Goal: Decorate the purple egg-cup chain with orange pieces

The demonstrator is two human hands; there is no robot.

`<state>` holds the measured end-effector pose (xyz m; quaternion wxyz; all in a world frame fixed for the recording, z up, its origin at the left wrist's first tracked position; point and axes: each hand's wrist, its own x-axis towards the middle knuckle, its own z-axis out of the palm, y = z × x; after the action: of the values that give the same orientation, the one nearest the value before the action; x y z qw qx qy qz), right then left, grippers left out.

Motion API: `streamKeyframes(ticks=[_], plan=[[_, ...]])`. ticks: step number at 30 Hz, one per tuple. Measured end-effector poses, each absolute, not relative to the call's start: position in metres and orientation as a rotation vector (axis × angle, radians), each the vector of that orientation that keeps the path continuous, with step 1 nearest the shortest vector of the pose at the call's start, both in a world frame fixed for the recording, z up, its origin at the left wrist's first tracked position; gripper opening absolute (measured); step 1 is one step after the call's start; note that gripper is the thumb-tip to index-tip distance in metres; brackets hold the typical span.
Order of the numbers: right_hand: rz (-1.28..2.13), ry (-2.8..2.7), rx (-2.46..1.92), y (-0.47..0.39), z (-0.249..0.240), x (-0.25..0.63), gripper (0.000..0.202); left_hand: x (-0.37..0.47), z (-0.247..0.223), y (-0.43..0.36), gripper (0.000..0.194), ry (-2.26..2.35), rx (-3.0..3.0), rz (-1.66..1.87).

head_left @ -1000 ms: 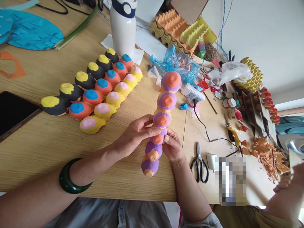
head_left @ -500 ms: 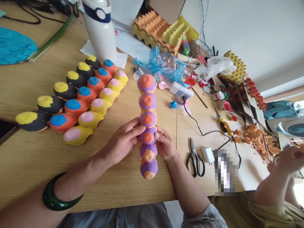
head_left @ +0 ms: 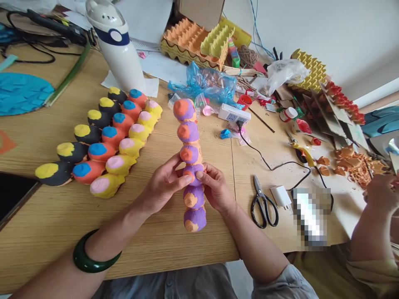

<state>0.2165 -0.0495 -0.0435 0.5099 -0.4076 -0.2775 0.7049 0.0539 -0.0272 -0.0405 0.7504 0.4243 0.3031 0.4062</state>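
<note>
A strip of egg-carton cups (head_left: 191,135), covered in purple with orange round tops, stands lengthwise in front of me. My left hand (head_left: 168,182) grips it from the left, its thumb pressed on the fourth bump. On the other side my right hand (head_left: 216,185) holds the same bump between thumb and fingers. The upper bumps carry brighter orange caps; the two lowest show paler orange tops. Three similar strips lie side by side to the left: a black one with yellow tops (head_left: 75,153), an orange one with blue tops (head_left: 96,151) and a yellow one with pink tops (head_left: 115,164).
Black-handled scissors (head_left: 264,209), a white charger (head_left: 280,196) and a power strip (head_left: 234,113) with its cord lie to the right. A white bottle (head_left: 120,58) and stacked egg trays (head_left: 187,43) stand behind. A co-worker's hand (head_left: 382,193) is at the far right.
The strip has turned slightly, so its orange tops face more to the left. My left thumb has moved further onto the fourth bump. The whole view has shifted a little.
</note>
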Motion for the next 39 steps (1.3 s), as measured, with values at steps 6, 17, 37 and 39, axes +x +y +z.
streamKeyframes(ticks=[6, 17, 37, 39], plan=[[1.661, -0.757, -1.011, -0.052, -0.043, 0.215, 0.033, 0.054, -0.046, -0.028, 0.045, 0.702, 0.942, 0.932], [1.717, -0.660, -0.986, -0.049, -0.039, 0.218, 0.033, 0.050, -0.038, -0.027, 0.047, 0.589, 0.907, 0.886], [1.752, -0.612, -0.941, -0.048, -0.038, 0.220, 0.035, 0.049, -0.032, -0.022, 0.040, 0.571, 0.762, 0.842], [1.745, -0.630, -0.933, -0.049, -0.037, 0.219, 0.034, 0.049, -0.031, -0.022, 0.042, 0.585, 0.763, 0.838]])
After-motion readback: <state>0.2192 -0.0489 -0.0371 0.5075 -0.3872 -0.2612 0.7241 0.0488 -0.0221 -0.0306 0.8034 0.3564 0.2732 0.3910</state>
